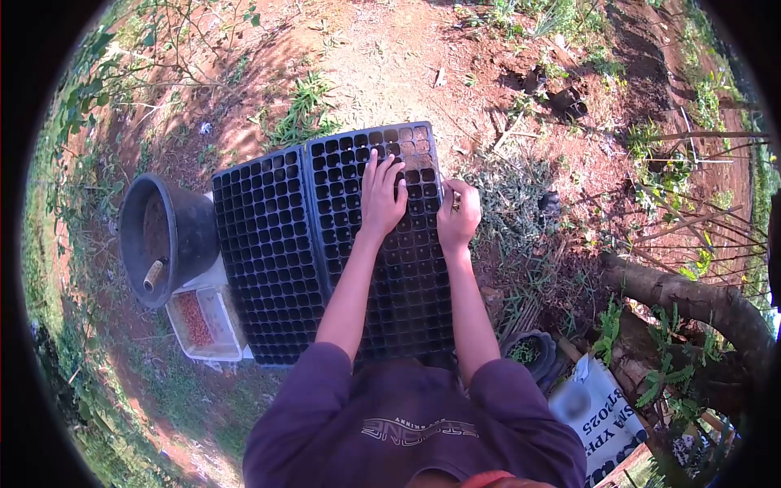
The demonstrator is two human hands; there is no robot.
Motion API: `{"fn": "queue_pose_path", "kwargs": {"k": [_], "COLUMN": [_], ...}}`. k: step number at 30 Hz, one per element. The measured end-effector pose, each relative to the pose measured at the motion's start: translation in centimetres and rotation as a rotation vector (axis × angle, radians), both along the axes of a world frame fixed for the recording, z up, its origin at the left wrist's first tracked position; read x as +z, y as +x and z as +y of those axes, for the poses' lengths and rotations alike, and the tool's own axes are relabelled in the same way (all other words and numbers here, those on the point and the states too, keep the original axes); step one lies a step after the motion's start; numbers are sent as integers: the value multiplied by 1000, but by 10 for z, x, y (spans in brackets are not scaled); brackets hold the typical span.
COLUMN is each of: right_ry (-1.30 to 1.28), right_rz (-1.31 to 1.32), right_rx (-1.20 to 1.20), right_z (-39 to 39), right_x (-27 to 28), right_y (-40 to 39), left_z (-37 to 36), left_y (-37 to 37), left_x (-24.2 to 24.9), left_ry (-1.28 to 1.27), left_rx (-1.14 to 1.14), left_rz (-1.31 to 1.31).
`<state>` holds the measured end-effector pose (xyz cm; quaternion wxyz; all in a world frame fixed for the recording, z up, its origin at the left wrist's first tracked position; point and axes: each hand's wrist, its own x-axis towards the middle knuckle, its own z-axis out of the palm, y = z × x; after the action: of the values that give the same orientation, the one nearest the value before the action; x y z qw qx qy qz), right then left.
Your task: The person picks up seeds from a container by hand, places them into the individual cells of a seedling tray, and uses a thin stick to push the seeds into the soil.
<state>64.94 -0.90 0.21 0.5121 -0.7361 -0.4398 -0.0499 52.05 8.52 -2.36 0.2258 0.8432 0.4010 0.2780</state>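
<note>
Two black seedling trays lie side by side, the left tray (264,236) and the right tray (390,236). Some cells near the far right corner of the right tray hold brown soil; many others look dark. My left hand (382,195) rests over the middle of the right tray, palm down, fingers spread. At that tray's right edge is my right hand (459,215), its fingers curled together by the rim. Whatever those fingers hold, if anything, is too small to make out.
A black bucket (191,236) with a handled tool (154,275) inside stands left of the trays. Below it sits a white container (232,319) of reddish grains. A printed sack (590,407), a potted plant (525,351) and a thick branch (675,286) lie at the right.
</note>
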Motion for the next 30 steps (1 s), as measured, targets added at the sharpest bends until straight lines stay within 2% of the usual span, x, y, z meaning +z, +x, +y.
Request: {"fn": "queue_pose_path", "kwargs": {"k": [4,8,10,14,20,26,30], "right_ry": [-20,89,152,125,59,165,214], "right_rz": [40,-81,49,40,69,149,182], "right_rx": [54,3,-69,-101,2,89,106], "right_z": [1,-5,-14,-36,-67,-66,-66], "right_x": [-3,-3,10,46,79,120,132], "right_y": [0,4,-2,-11,-28,-52,-70], "left_z": [-1,-3,-9,-34,-82,-108,-113], "left_y": [-1,-5,-9,-23,-55,-85,-113], "left_x": [2,9,26,60,99,132,149], "left_ry": [-9,-22,-16,-34,-69,-82,36], "left_rx": [4,29,40,60,120,219,270], "left_rz": [-7,23,19,21,68,14,-37]}}
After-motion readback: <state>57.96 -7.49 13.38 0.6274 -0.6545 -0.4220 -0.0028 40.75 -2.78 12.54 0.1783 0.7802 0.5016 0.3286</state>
